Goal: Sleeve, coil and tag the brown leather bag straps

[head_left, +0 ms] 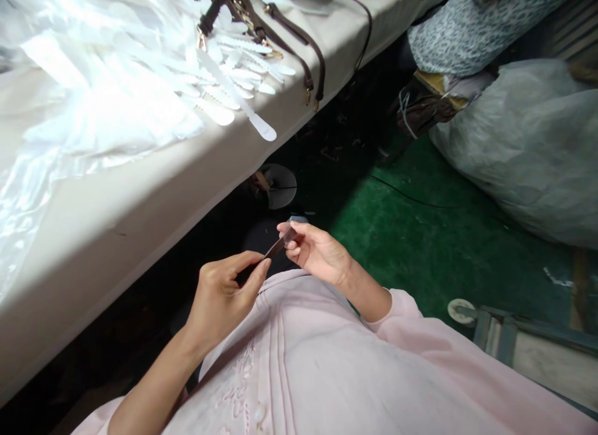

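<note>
- Strip of dark brown strap [279, 245] is right up in the head view, held across the gap between the two hands, just above the pink blouse [299, 360]!
- Right hand [317, 251] has it pinched, thumb and fingertips closed on the far end, other fingers loosely curled.
- Left hand [219, 304] comes in on the near end, thumb and forefinger closing on it, the remaining fingers curled under.
- Beyond the grip, up and left, runs the long table [103, 235], covered in pale cloth.
- On it, a translucent plastic sheet [70, 123], white paddle-shaped strips [233, 92] and brown straps with metal buckles [261, 30].
- Over to the right of the grip, a bulging white sack [523, 148] on green flooring [420, 248].
- Further up, a co-worker's knee in a grey patterned garment [486, 30].
</note>
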The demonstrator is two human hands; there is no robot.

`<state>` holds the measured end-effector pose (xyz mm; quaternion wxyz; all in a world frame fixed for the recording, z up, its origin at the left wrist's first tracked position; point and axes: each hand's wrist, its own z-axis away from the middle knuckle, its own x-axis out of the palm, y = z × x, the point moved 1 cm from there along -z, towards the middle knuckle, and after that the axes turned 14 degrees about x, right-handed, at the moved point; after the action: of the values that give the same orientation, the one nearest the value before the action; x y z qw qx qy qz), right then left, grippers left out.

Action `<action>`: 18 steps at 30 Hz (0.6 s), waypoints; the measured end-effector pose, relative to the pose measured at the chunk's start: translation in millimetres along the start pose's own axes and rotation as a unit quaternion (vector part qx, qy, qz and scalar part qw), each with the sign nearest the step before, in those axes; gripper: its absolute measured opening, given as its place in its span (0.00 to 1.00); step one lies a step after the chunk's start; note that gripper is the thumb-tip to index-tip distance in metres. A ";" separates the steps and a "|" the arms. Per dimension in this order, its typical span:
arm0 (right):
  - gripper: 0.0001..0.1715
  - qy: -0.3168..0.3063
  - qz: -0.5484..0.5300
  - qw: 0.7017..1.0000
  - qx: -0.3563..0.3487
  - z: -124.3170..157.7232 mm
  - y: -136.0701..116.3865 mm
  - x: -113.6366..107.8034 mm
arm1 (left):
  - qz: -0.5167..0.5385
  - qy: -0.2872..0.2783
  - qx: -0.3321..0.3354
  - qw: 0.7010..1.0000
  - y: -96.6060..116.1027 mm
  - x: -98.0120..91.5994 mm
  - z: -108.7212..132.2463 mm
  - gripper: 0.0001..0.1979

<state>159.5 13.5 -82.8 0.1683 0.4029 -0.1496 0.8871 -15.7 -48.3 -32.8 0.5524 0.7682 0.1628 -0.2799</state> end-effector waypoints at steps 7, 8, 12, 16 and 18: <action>0.19 0.057 0.037 0.995 -0.068 -3.3 17.8 8.2 | 0.036 0.006 0.009 0.999 4.1 5.2 3.3 0.10; 0.20 0.061 0.037 0.995 -0.072 -2.8 20.1 9.8 | 0.045 0.002 0.006 0.999 4.7 5.9 2.4 0.10; 0.21 0.077 0.022 0.993 -0.091 -0.4 26.9 14.2 | 0.039 0.013 -0.016 0.999 3.6 9.1 2.4 0.10; 0.20 0.078 0.016 0.990 -0.117 3.1 31.9 19.9 | 0.004 0.056 -0.033 0.998 6.1 11.9 4.2 0.09; 0.21 0.076 0.022 0.990 -0.116 4.3 34.6 22.7 | 0.006 0.069 -0.028 0.997 10.4 13.9 3.5 0.08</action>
<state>133.8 -15.3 -67.2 0.2054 0.3089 -0.2472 0.8952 0.3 -55.9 -34.2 0.5630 0.7706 0.2035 -0.2187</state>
